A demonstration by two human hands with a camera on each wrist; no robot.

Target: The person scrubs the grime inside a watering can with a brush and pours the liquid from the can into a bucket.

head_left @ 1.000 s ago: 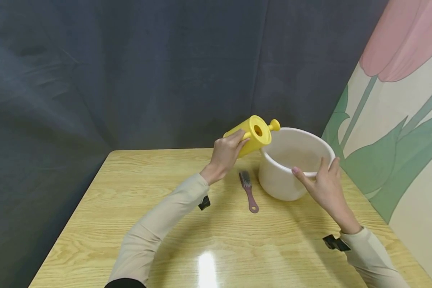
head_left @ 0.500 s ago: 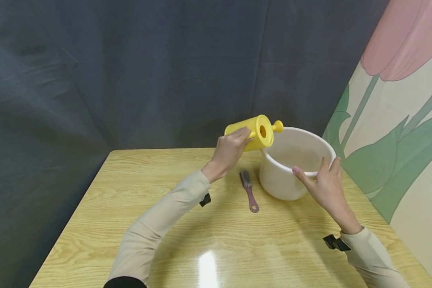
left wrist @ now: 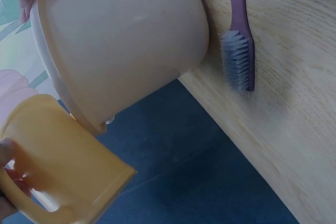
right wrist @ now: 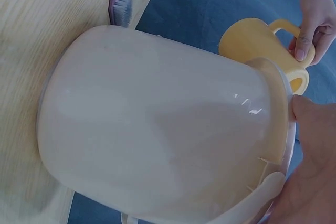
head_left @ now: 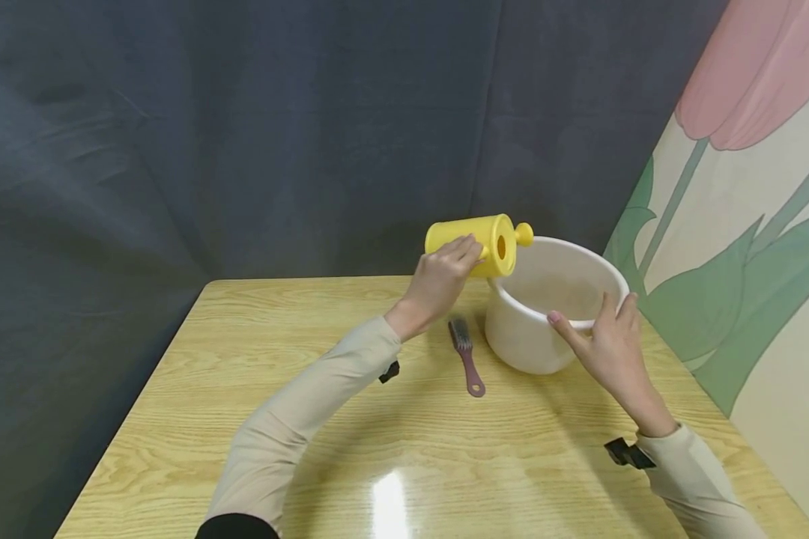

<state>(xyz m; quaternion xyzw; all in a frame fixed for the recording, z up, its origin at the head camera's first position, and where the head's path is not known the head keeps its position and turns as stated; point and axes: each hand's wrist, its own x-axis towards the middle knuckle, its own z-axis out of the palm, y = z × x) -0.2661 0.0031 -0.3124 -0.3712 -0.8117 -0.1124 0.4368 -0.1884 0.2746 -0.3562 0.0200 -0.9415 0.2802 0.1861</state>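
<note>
My left hand (head_left: pixel 441 281) grips the handle of a yellow watering can (head_left: pixel 468 232), which is tilted nearly onto its side at the left rim of a white bucket (head_left: pixel 529 348). The can's round opening and spout face right, toward the bucket. My right hand (head_left: pixel 616 355) holds the bucket's near right rim, thumb and fingers spread along it. In the left wrist view the can (left wrist: pixel 63 161) is beside the bucket (left wrist: pixel 126 40); in the right wrist view my thumb lies on the bucket's rim (right wrist: pixel 290 124). The bucket's bottom inside is hidden.
A brush (head_left: pixel 468 363) with a purple handle and grey bristles lies on the wooden table (head_left: pixel 276 322), just left of the bucket. A dark curtain (head_left: pixel 310 135) hangs behind the table. At the right is a wall (head_left: pixel 775 299) painted with flowers.
My left hand has moved a little to the right with the watering can, and the can has tipped closer to level. My right hand and the bucket have stayed in place.
</note>
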